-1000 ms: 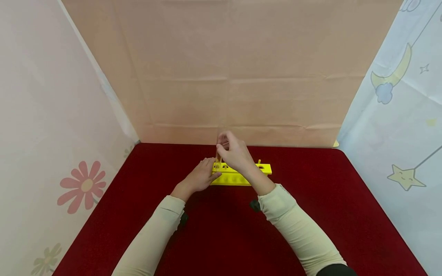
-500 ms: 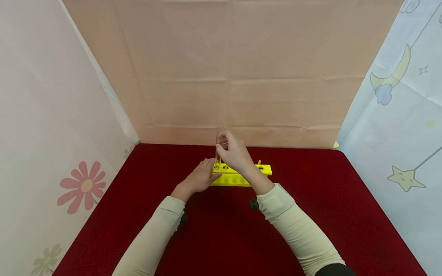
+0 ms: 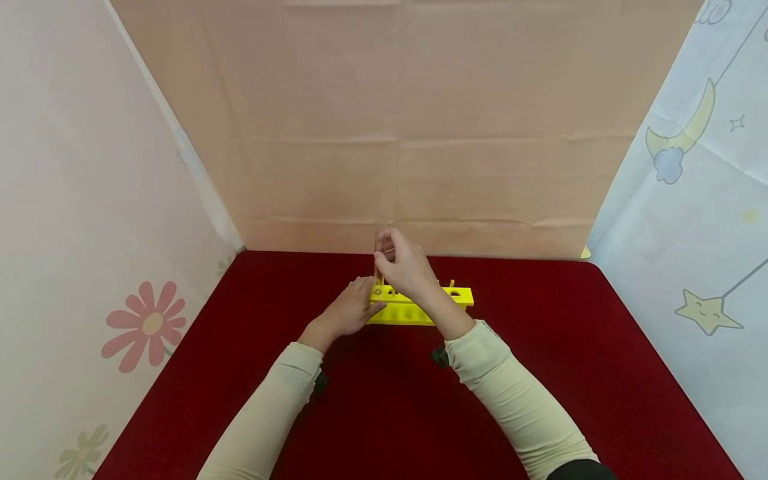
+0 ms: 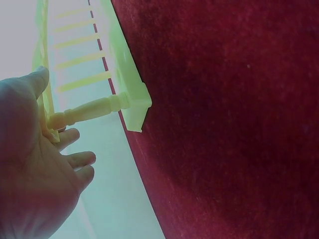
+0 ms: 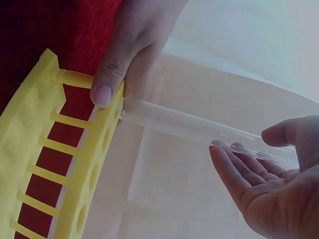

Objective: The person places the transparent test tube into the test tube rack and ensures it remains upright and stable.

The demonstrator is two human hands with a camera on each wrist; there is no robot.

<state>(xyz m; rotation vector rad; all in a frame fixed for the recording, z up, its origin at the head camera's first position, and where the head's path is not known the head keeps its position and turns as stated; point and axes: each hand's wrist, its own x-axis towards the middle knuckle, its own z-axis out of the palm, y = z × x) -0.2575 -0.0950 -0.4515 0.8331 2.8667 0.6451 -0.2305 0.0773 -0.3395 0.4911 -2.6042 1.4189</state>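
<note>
A yellow test tube rack stands on the red table, with a top plate of holes above a base and rods between them. At its left end my left hand grips the top plate, thumb on the near side and fingers beyond. My right hand pinches a clear test tube between thumb and fingers, above the rack. The tube's rounded end is at the hole nearest my left hand; the right wrist view does not show clearly whether it has entered. Part of the rack is hidden behind my right hand and wrist.
The red tablecloth covers the table. A brown paper sheet rises behind its back edge. Printed cloth walls stand at the left and right.
</note>
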